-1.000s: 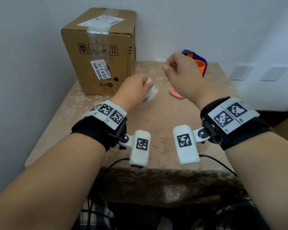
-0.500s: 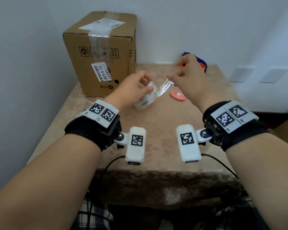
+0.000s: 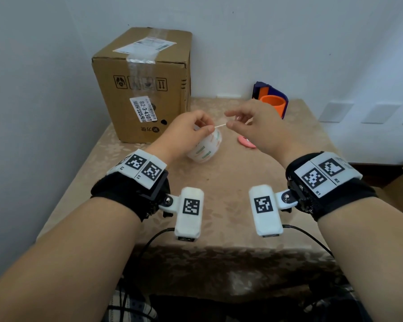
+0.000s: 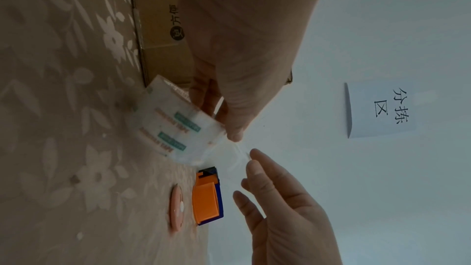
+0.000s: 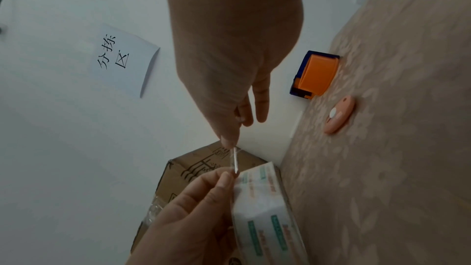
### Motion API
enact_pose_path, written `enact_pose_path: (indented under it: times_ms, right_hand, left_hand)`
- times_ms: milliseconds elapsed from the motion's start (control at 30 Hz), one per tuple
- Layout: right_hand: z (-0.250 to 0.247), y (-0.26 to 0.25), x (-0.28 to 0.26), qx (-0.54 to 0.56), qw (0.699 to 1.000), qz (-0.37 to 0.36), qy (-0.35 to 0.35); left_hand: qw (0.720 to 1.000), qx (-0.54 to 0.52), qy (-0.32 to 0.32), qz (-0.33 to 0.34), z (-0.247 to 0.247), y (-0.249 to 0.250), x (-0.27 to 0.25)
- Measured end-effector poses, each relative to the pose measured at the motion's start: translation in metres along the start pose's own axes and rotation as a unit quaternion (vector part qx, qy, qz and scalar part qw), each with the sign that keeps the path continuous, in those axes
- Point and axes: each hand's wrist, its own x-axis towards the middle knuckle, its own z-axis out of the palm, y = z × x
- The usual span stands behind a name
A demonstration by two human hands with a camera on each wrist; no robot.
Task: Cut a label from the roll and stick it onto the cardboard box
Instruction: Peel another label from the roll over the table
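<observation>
My left hand (image 3: 191, 133) holds a white label roll (image 3: 206, 148) with green and orange print above the table, its thumb on the roll's top. My right hand (image 3: 233, 124) pinches the free end of the strip (image 3: 220, 125), a short clear length stretched between the two hands. In the left wrist view the roll (image 4: 175, 126) sits under my left fingers and the strip (image 4: 239, 148) runs to the right fingertips. In the right wrist view the strip (image 5: 235, 160) shows edge-on below my right thumb. The cardboard box (image 3: 147, 89) stands at the back left, apart from both hands.
A small pink cutter (image 3: 246, 142) lies on the patterned tablecloth (image 3: 219, 177) just right of the roll. An orange and blue tape dispenser (image 3: 271, 98) stands at the back against the wall. A paper sign (image 4: 377, 110) hangs on the wall. The table's front edge is near my wrists.
The right hand took hold of the strip's end and drew a short length away from the roll. The left hand lowered and tilted the roll.
</observation>
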Motion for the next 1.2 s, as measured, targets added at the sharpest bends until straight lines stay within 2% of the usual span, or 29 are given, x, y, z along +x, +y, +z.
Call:
enact_pose_path:
  times_ms: [367,567,767,1200]
  right_hand:
    - [0.001,0.008,0.0,-0.08,0.995,0.015,-0.049]
    - [0.003,0.012,-0.001,-0.084,0.996,0.009,-0.014]
    - [0.005,0.014,0.001,-0.076,0.996,0.026,-0.034]
    - [0.006,0.004,0.003,-0.048,0.999,0.005,0.008]
  left_hand:
    - [0.999,0.051,-0.015,0.008,-0.001,0.003,-0.001]
    - [0.996,0.083,-0.022,0.025,-0.003,0.006,-0.004]
    - [0.996,0.065,-0.026,0.048,0.001,0.001,-0.001]
    - [0.998,0.051,-0.03,0.021,0.001,0.001,-0.002]
